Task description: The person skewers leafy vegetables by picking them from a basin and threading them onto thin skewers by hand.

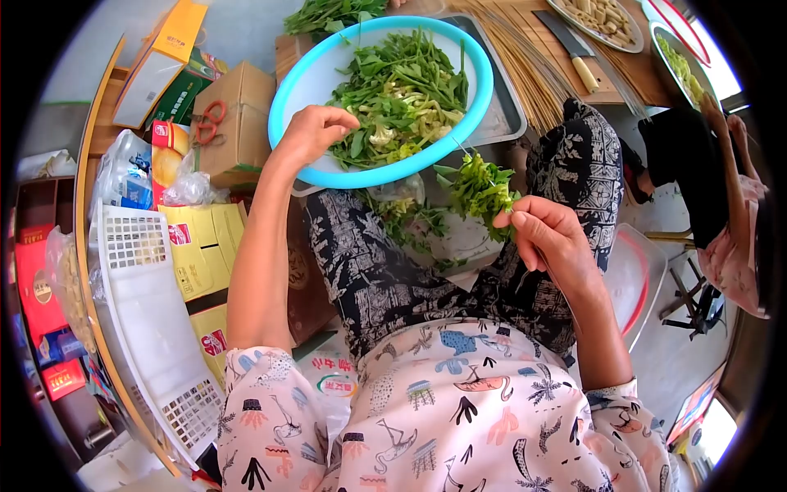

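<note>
A large white basin with a turquoise rim point(283, 90) holds a heap of leafy greens point(402, 90), with stems and pale pieces among the leaves. My left hand point(310, 135) hangs over the basin's near left side, thumb and fingers drawn together; what they hold, if anything, cannot be made out. Above my lap, my right hand point(548, 238) pinches the lower end of a skewer of leafy greens point(479, 193). Its leaves are bunched close together, and a thin tip sticks out at the upper left, near the basin's rim.
Bare bamboo skewers point(525, 61) lie right of the basin, near a knife point(574, 53) and a plate of pale pieces point(602, 20). Fallen leaves point(414, 221) lie below the basin. A cardboard box point(234, 123) with red scissors point(211, 123) stands left. Another person point(713, 172) is at right.
</note>
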{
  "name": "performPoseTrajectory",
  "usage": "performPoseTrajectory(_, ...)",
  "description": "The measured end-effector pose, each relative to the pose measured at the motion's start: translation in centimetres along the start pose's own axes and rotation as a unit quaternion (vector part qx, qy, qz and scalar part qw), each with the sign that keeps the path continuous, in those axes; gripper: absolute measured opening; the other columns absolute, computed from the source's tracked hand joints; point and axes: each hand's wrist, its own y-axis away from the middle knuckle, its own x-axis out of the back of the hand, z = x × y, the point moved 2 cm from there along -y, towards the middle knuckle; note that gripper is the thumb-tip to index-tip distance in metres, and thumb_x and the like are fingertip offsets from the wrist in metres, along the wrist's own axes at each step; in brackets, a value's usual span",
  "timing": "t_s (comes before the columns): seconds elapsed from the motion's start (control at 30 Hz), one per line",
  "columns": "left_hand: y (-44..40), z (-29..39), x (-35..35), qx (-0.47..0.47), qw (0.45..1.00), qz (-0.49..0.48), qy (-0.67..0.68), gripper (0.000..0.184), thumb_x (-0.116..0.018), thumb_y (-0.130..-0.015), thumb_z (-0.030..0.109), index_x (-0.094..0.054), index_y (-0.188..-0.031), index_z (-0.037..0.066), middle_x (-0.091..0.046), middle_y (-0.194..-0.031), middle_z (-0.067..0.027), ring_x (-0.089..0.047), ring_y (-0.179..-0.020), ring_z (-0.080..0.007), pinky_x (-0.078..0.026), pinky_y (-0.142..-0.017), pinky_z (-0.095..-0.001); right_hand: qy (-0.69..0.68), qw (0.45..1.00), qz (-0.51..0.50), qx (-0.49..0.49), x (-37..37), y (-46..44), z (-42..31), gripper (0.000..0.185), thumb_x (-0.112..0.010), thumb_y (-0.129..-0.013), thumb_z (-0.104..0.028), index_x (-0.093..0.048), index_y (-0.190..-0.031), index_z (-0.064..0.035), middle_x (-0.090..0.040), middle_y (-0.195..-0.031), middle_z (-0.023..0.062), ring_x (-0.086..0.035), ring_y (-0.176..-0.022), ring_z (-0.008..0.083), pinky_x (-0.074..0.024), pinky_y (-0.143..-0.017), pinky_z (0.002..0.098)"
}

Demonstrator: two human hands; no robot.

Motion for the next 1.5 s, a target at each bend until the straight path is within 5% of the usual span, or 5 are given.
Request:
performPoseTrajectory(0.5,-2.5,0.5,-2.4,0.106,0.992,-0.064,-0.001,0.021,-0.059,-0.086,0.02,-0.069,-0.097,0.005,-0.068,-0.076,-0.0038,-0.064,-0.061,-0.012,-0.049,-0.055,-0.0264,0.01,1.0,-0.003,0.0,-1.1,-0.3,-0.3,0.023,-0.049,-0.097,-0.019,-0.063,-0.095,-0.0007,-0.045,-0.049,-0.0034,-0.033,-0.041,0.0018,-0.0214,-0.039,0.0179)
performPoseTrajectory(0.7,2.6,3.9,-1.0,-0.057,0.959,0.273,0.057,0.014,-0.063,-0.083,0.01,-0.062,-0.072,0.001,-0.062,-0.064,-0.0038,-0.061,-0.061,-0.0104,-0.046,-0.057,-0.0267,0.009,1.0,-0.003,0.004,-1.2,-0.2,-0.1,0.024,-0.049,-0.097,-0.02,-0.063,-0.095,-0.0007,-0.046,-0.049,-0.0033,-0.033,-0.041,0.002,-0.0217,-0.039,0.018)
performPoseTrajectory(0.87,5.8,5.0,-2.1,-0.109,0.888,0.284,0.345,0.031,-0.058,-0.089,0.002,-0.048,-0.118,-0.001,-0.063,-0.087,-0.007,-0.065,-0.081,-0.0172,-0.049,-0.07,-0.0261,-0.001,1.0,-0.016,-0.003,-2.2,-0.2,-0.7,0.024,-0.049,-0.097,-0.019,-0.063,-0.096,0.0,-0.048,-0.052,-0.0038,-0.037,-0.042,0.0013,-0.024,-0.04,0.017)
performPoseTrajectory(1.27,10.3,8.6,-5.0,-0.013,0.745,0.167,0.645,0.041,-0.046,-0.099,0.034,-0.056,-0.119,-0.001,-0.058,-0.076,-0.0007,-0.04,-0.05,-0.0039,-0.027,-0.044,-0.0193,0.024,0.999,-0.038,0.004,-4.9,-0.2,-2.2,0.024,-0.049,-0.097,-0.02,-0.063,-0.096,0.0009,-0.047,-0.051,-0.0034,-0.035,-0.042,0.0015,-0.0234,-0.04,0.0176)
performPoseTrajectory(1.5,10.6,8.2,-5.8,-0.044,0.74,0.147,0.655,0.03,-0.043,-0.099,0.021,-0.054,-0.119,0.002,-0.063,-0.081,-0.0062,-0.043,-0.054,-0.0055,-0.031,-0.047,-0.0198,0.034,0.999,-0.04,0.001,-5.6,-0.3,-1.9,0.024,-0.049,-0.097,-0.02,-0.063,-0.095,-0.0004,-0.047,-0.051,-0.0035,-0.037,-0.04,0.0019,-0.0235,-0.039,0.0172)
